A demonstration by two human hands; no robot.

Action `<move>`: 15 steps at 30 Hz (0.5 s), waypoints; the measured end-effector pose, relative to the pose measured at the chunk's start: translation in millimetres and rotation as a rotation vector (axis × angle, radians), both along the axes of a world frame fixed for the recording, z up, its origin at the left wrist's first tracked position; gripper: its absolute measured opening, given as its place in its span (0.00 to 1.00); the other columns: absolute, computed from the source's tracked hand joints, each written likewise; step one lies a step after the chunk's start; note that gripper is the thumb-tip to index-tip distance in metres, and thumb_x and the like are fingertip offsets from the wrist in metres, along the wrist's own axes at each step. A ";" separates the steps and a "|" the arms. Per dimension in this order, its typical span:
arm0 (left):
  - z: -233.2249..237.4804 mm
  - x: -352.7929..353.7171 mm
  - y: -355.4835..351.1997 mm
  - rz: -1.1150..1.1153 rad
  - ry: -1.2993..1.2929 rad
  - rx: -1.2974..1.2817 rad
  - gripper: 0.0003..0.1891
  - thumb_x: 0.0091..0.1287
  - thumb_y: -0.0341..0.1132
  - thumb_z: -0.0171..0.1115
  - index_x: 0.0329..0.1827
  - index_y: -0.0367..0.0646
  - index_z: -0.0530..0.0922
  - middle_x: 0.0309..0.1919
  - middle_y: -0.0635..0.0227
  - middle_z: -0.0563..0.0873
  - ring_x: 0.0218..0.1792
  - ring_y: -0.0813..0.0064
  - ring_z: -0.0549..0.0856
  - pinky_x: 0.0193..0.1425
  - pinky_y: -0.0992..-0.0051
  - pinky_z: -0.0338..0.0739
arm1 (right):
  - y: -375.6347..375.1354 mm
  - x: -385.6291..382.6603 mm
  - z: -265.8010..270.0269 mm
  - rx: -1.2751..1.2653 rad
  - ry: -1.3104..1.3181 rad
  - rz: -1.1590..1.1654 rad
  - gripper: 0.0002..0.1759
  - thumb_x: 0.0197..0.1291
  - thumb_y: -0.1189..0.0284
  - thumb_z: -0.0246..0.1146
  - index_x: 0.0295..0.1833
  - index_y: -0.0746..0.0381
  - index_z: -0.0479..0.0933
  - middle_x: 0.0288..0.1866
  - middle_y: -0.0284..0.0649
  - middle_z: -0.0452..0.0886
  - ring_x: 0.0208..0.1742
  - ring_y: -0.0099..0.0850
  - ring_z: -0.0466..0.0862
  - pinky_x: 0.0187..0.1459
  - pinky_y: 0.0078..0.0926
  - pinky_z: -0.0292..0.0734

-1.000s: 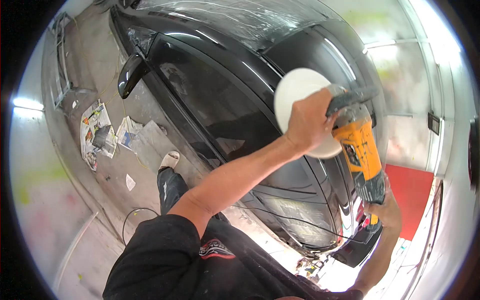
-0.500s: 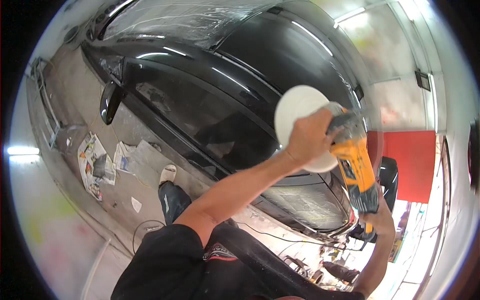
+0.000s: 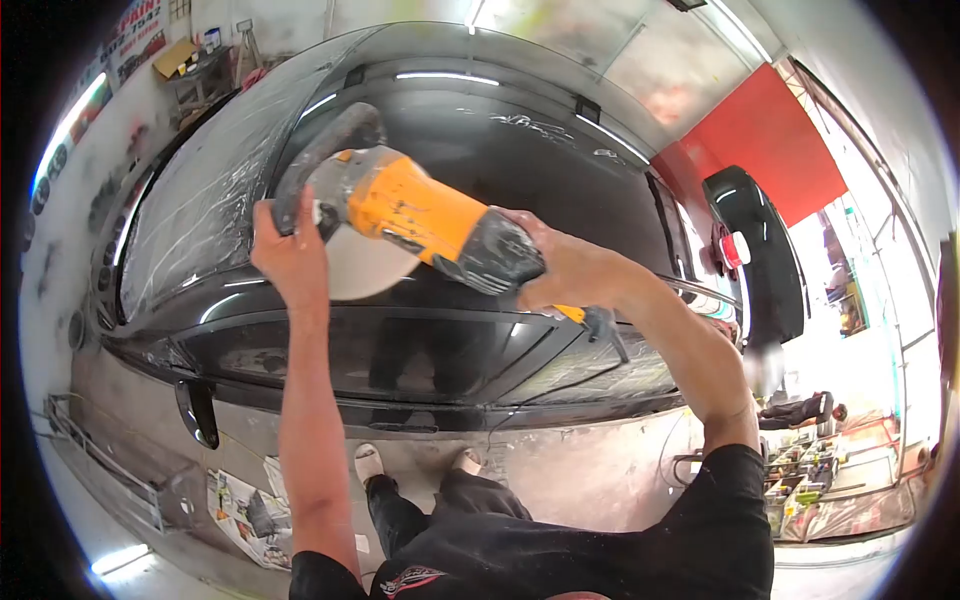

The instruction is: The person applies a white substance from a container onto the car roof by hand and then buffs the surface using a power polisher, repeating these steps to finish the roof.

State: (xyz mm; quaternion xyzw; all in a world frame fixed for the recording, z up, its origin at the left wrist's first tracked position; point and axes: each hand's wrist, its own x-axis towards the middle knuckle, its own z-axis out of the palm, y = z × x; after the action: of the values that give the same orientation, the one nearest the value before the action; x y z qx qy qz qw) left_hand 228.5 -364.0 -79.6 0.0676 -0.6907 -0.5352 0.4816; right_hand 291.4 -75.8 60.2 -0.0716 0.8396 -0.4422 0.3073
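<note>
An orange and grey electric polisher (image 3: 415,205) with a round white pad (image 3: 365,268) is held in both hands over the black car (image 3: 530,165), at the near edge of its roof. My left hand (image 3: 292,245) is closed around the dark front handle by the polisher's head. At the rear, my right hand (image 3: 550,260) wraps round the dark end of the body. The pad lies mostly under the tool's head, overlapping the roof edge in this view. Below it are the dark side windows.
Clear plastic sheeting (image 3: 200,205) covers the windshield. A side mirror (image 3: 197,412) juts out at lower left, near newspapers (image 3: 245,515) on the floor. A red-and-white container (image 3: 735,249) sits on a black panel (image 3: 765,255) at right. The power cord (image 3: 560,385) hangs across the car's side.
My view has turned towards the roof. The polisher has swung to the left, its pad tipping from facing sideways to downwards over the car. Both hands have kept hold of it.
</note>
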 end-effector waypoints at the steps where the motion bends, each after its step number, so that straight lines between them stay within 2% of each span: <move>1: 6.3 0.8 17.8 0.005 -0.042 -0.036 0.15 0.69 0.38 0.76 0.40 0.35 0.79 0.30 0.57 0.88 0.31 0.72 0.83 0.40 0.67 0.80 | 18.2 5.9 0.1 -0.020 -0.008 -0.035 0.60 0.45 0.82 0.68 0.85 0.58 0.48 0.47 0.41 0.79 0.30 0.23 0.79 0.30 0.25 0.77; 2: 12.7 5.0 36.7 0.014 -0.084 -0.070 0.15 0.70 0.38 0.75 0.41 0.35 0.80 0.30 0.57 0.88 0.31 0.72 0.83 0.40 0.67 0.80 | 37.7 15.2 0.3 -0.039 -0.016 -0.066 0.60 0.45 0.82 0.68 0.85 0.58 0.48 0.48 0.41 0.79 0.30 0.24 0.79 0.30 0.25 0.77; 4: 21.2 7.1 79.7 -0.173 -0.119 -0.001 0.16 0.70 0.39 0.75 0.44 0.33 0.82 0.35 0.56 0.90 0.33 0.73 0.86 0.41 0.68 0.81 | 81.2 34.0 -1.0 -0.049 0.020 -0.140 0.61 0.44 0.82 0.69 0.85 0.58 0.48 0.48 0.41 0.79 0.31 0.24 0.80 0.31 0.25 0.78; 6: 28.2 5.2 128.9 -0.151 -0.055 -0.136 0.17 0.69 0.41 0.76 0.42 0.35 0.81 0.32 0.55 0.88 0.30 0.72 0.86 0.38 0.66 0.81 | 118.1 58.8 9.8 -0.023 0.003 -0.233 0.61 0.42 0.81 0.71 0.85 0.58 0.50 0.49 0.41 0.79 0.34 0.26 0.80 0.35 0.26 0.80; 8: 33.1 6.6 178.2 -0.308 -0.093 -0.118 0.16 0.68 0.41 0.76 0.43 0.38 0.80 0.31 0.53 0.88 0.30 0.61 0.88 0.38 0.63 0.81 | 160.9 80.2 6.5 0.078 0.111 -0.283 0.61 0.40 0.81 0.71 0.84 0.59 0.53 0.51 0.42 0.79 0.38 0.28 0.81 0.41 0.28 0.81; 10: 39.4 12.2 227.2 -0.342 -0.056 -0.187 0.16 0.67 0.42 0.76 0.44 0.40 0.80 0.29 0.52 0.87 0.31 0.50 0.89 0.37 0.59 0.81 | 203.5 105.5 6.4 0.086 0.084 -0.394 0.60 0.39 0.82 0.70 0.84 0.60 0.55 0.51 0.42 0.79 0.41 0.29 0.81 0.46 0.28 0.80; 12: 33.5 10.5 279.0 -0.457 0.006 -0.169 0.16 0.67 0.42 0.75 0.43 0.41 0.79 0.28 0.51 0.86 0.33 0.43 0.87 0.35 0.56 0.81 | 247.1 134.2 -1.1 0.129 0.124 -0.512 0.60 0.38 0.84 0.68 0.84 0.61 0.54 0.49 0.42 0.80 0.36 0.30 0.82 0.40 0.29 0.80; 15: 39.8 25.2 347.6 -0.594 0.084 -0.123 0.16 0.66 0.40 0.75 0.41 0.41 0.77 0.27 0.51 0.84 0.31 0.43 0.86 0.33 0.56 0.80 | 283.2 173.6 7.5 0.071 0.066 -0.679 0.60 0.38 0.87 0.66 0.84 0.62 0.53 0.45 0.43 0.80 0.29 0.30 0.81 0.28 0.29 0.79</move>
State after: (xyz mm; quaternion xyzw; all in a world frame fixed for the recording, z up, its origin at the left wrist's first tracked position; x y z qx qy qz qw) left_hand 253.6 -16.4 -39.8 -0.1887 -0.6909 -0.6122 0.3352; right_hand 464.9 207.4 67.7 0.2086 0.8399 -0.4872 0.1173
